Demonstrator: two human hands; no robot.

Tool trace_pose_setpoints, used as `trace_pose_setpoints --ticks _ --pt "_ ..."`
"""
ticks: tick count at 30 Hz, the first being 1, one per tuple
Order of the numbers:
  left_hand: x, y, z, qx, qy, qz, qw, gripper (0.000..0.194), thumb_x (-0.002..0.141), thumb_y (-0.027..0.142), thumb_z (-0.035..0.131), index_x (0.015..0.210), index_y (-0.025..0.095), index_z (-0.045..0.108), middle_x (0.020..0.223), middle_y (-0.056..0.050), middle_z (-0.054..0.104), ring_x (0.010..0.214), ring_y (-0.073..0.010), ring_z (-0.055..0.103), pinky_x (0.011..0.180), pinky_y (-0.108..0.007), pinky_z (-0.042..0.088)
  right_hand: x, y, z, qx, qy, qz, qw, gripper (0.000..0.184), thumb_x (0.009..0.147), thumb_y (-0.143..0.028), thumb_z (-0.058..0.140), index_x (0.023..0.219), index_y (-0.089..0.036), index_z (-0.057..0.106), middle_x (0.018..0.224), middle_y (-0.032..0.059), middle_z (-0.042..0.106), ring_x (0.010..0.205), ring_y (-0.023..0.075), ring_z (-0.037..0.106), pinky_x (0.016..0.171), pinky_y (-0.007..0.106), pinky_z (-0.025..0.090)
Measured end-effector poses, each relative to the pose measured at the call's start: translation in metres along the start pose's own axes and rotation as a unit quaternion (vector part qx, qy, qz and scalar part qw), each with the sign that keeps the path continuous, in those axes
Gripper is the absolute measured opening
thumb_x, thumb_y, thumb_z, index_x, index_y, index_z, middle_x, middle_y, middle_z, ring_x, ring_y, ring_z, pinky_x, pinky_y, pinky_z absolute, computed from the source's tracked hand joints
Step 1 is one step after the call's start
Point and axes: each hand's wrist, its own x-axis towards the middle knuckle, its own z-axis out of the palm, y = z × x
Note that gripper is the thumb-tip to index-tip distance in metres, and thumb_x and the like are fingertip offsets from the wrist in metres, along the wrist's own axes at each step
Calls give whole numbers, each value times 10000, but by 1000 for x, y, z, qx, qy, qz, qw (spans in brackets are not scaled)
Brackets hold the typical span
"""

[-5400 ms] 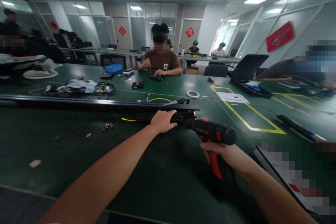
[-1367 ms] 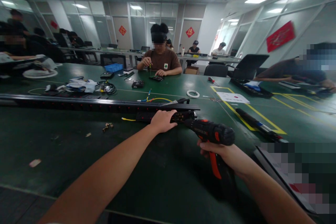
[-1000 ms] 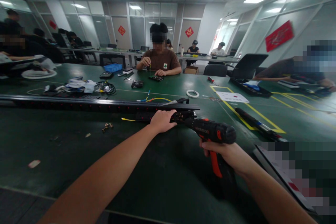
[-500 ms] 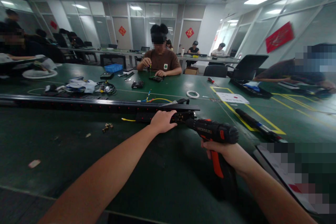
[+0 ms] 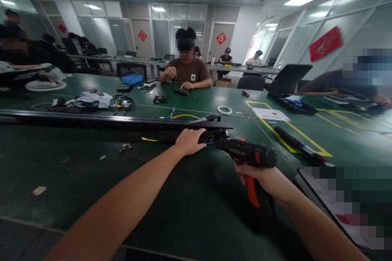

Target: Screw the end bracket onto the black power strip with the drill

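Note:
My right hand (image 5: 257, 173) is wrapped round the grip of a black and orange cordless drill (image 5: 249, 153). The drill points left, its nose close to the end of a black part with exposed metal and circuitry (image 5: 216, 136); whether the bit touches cannot be made out. My left hand (image 5: 190, 142) is closed over that part, thumb toward me and fingers over the top. Just behind it runs a long black rail (image 5: 122, 122) with a row of small red marks. A yellow wire (image 5: 150, 139) sticks out on the part's left.
Loose brass-coloured fittings (image 5: 125, 148) lie left of my left forearm. Beyond the rail are bundled cables (image 5: 124, 102), a blue basket (image 5: 132, 79) and a white ring (image 5: 224, 110). A black tool-like bar (image 5: 300, 144) lies at right. A person (image 5: 186, 69) works across the table.
The drill has shifted very slightly left. My left hand stays in place on the black part.

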Motion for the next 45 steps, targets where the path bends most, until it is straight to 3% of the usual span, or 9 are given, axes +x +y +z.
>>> trace_pose_setpoints --ticks 36,45 --pt "0 0 -1 -9 -6 -2 1000 622 902 565 655 1426 259 513 1212 -101 731 1111 -325 686 980 -447 471 0 -1 0 -24 -13 -3 1000 225 753 -401 721 710 -189 660 604 12 639 573 175 592 580 293 469" --pt "0 0 0 -10 1 3 1000 598 899 557 661 1399 257 528 1184 -97 741 1100 -319 693 970 -437 481 -2 -3 2 4 -11 -17 1000 189 737 -362 736 775 -184 687 609 10 656 609 190 615 609 302 462"
